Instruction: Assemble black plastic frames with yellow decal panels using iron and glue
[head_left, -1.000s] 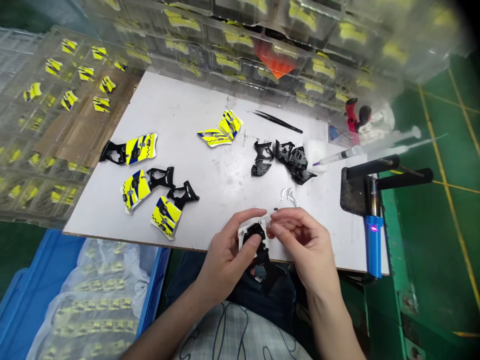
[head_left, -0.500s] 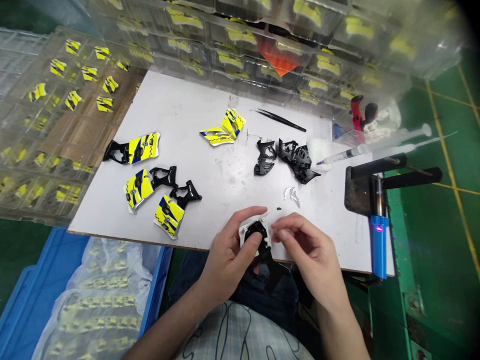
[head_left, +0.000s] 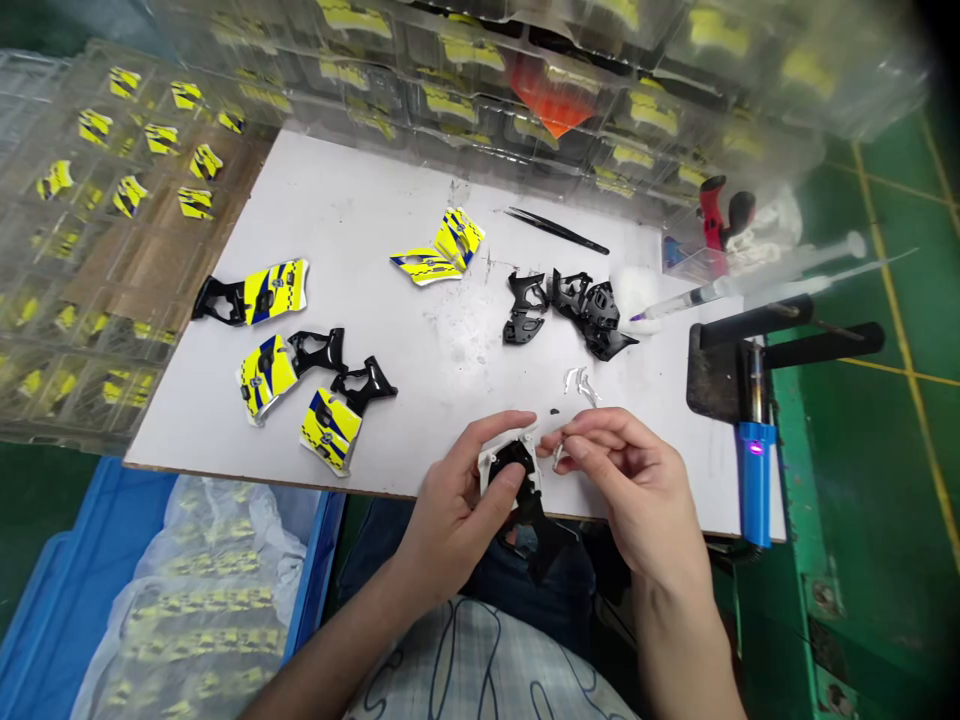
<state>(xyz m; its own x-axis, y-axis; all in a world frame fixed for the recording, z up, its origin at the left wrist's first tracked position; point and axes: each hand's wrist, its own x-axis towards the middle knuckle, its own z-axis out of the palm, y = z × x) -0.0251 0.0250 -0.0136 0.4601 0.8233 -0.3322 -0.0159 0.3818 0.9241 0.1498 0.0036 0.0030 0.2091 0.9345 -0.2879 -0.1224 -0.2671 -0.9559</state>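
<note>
My left hand [head_left: 457,500] is closed around a black-and-white plastic part [head_left: 514,465], its thumb pressed on the black inner side. The part's black arm hangs down past the table edge. Just to its right, my right hand [head_left: 637,480] pinches a small silver-coloured piece [head_left: 558,455] between thumb and fingers, a little apart from the part. Beyond the fingers lie several similar slim silver pieces [head_left: 581,384] and a tiny dark bit [head_left: 554,411]. A cluster of black plastic parts [head_left: 592,310] sits farther back.
On the white table [head_left: 360,200] are yellow-and-blue panels with black arms [head_left: 330,430], two loose yellow panels [head_left: 446,250] and black tweezers [head_left: 559,230]. At right are a syringe [head_left: 697,295] and a blue-handled soldering iron [head_left: 756,480] in a stand. Clear trays [head_left: 450,130] stack behind.
My right hand has turned and shifted slightly right, bringing the silver piece into view between its fingers. My left hand keeps its hold on the plastic part. The whole view has shifted slightly.
</note>
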